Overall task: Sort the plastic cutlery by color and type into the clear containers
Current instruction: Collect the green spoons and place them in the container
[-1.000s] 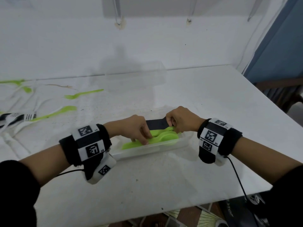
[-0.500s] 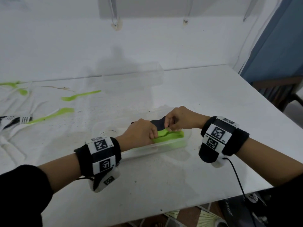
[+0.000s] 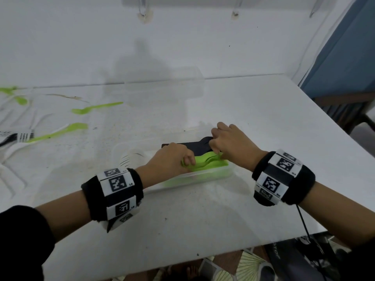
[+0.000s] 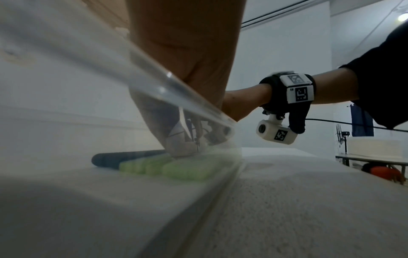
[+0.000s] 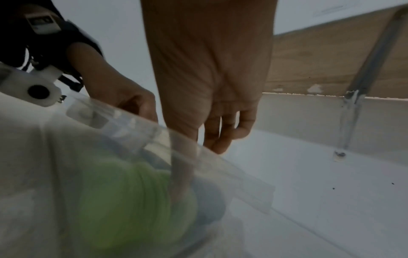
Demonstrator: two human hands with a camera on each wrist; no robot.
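A clear container [image 3: 203,175] lies across the table's middle. Inside it are a stack of green spoons [image 3: 209,162] and, behind them, black cutlery [image 3: 190,146]. My left hand [image 3: 187,161] reaches in from the left, its fingers curled on the spoons' handles [image 4: 181,167]. A black handle [image 4: 114,159] pokes out beside them. My right hand [image 3: 216,149] is at the bowl end. Its thumb [image 5: 183,174] goes down onto the green bowls [image 5: 128,200] while its other fingers [image 5: 220,137] curl above the black pieces.
A second clear container [image 3: 164,86] stands at the back of the table. Loose green spoons [image 3: 95,108] [image 3: 60,131] and white and black forks [image 3: 18,138] lie at the left. The table's edge runs close on the right, with a chair [image 3: 345,106] beyond.
My left hand has slid right along the green stack toward my right hand, covering most of the handles. The right hand has stayed at the bowl end.
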